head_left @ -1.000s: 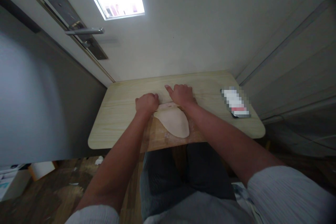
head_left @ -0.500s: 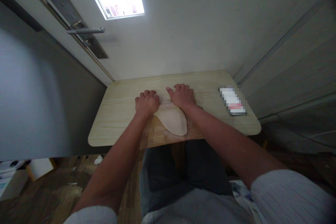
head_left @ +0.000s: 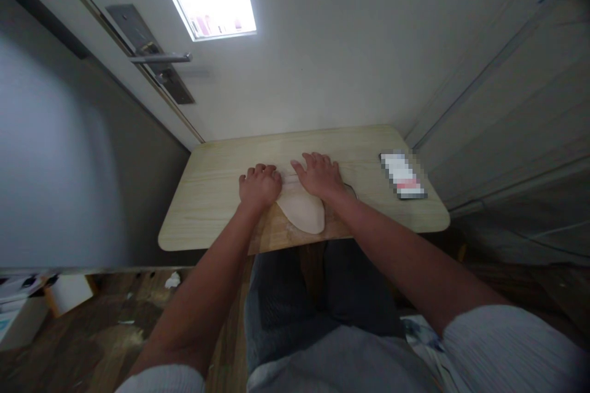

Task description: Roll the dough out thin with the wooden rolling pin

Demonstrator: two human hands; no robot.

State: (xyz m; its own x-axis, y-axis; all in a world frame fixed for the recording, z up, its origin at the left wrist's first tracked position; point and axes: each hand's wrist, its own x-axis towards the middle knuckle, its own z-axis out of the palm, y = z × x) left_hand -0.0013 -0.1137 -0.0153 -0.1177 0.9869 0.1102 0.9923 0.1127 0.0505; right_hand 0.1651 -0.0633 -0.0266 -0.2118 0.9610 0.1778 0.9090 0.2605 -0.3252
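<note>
A thin, pale sheet of dough lies on a brown wooden board at the table's near edge, narrowing to a rounded tip on my side. My left hand rests palm down at its far left edge, fingers pointing away and slightly bent. Across from it, my right hand presses palm down over the far right part, with fingers spread and thumb out to the left. Between the hands runs a pale, straight band; whether it is a rolling pin under the palms I cannot make out. The palms' undersides are hidden.
A blurred-out phone lies at the right of the light wooden table. Behind the table stands a white door with a lever handle. A dark curved rim shows beside my right wrist. Crumpled white paper is on the floor.
Both hands have shifted slightly toward me over the dough, and less of the sheet shows below them. The view itself has tilted a little.
</note>
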